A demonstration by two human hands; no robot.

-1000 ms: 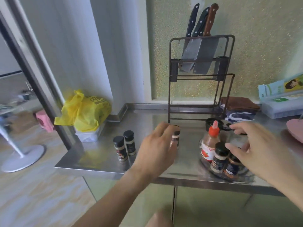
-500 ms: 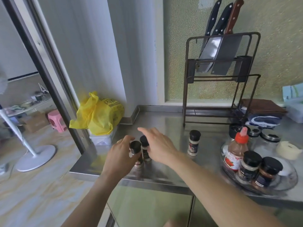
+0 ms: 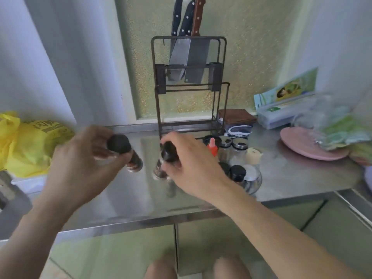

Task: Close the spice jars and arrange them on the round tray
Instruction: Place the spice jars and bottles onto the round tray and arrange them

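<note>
Holding one black-capped jar in my left hand, another jar in my right hand, both clasped above the counter.

No text can be read with certainty anywhere in the frame. The yellow plastic bag at the left edge carries dark printed characters on its upper face, but they are blurred and creased beyond reading. The green and white box at the right, leaning against the wall, shows a printed picture and small lettering that cannot be resolved. The clear box below it bears a green label with a white mark, also illegible. The labels on the spice jars held in the hands and standing on the counter are smeared by motion.
</note>
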